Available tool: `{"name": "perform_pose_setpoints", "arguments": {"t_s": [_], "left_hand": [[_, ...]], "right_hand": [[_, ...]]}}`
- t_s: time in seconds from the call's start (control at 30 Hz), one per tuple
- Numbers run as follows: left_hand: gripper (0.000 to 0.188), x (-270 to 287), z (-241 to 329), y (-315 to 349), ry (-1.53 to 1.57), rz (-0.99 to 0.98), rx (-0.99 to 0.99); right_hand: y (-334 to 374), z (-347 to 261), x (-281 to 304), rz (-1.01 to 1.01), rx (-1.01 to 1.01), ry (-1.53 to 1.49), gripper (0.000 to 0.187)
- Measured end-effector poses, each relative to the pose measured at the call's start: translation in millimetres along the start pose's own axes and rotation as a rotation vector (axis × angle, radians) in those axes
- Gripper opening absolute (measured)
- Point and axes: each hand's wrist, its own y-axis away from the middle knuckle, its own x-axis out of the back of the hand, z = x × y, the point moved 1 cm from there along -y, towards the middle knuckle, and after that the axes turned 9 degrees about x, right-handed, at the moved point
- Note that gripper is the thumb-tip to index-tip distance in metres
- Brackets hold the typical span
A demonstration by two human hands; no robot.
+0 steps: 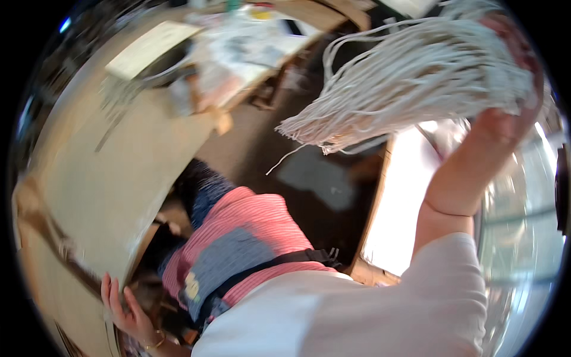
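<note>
My right hand (528,62), raised at the upper right, is closed around one end of a thick bundle of white cords (410,83). The cords fan out to the left and hang in the air. A single loose strand trails below their tips. Down at the lower left, my left hand (128,312) is empty, its fingers apart, beside the edge of the pale tabletop (131,160). It wears a thin bracelet on the wrist.
On the left table lie a pale flat board (151,49), some thin strands (122,92) and blurred clutter on whitish sheets (238,50). A brightly lit white surface (395,202) stands at right, with glass panes (520,238) beyond. Dark floor (309,172) lies between.
</note>
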Motion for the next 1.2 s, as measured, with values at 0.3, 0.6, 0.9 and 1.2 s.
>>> {"name": "perform_pose_setpoints", "arguments": {"t_s": [0.3, 0.6, 0.9, 1.2], "left_hand": [[0.023, -55, 14, -70, 0.036, -0.407, -0.358], [0.021, -88, 69, -88, -0.021, -0.561, -0.552], [0.016, -91, 64, -75, -0.085, -0.613, -0.493], [0.018, -24, 150, -87, 0.962, -0.316, -0.606]], "right_hand": [[191, 12, 77, 0.757, -0.684, -0.089, 0.014], [425, -54, 263, 1.349, -0.872, 0.224, 0.018], [514, -148, 259, 1.468, -1.786, 2.185, 0.042], [463, -88, 272, 0.568, -1.679, 1.942, 0.056]]}}
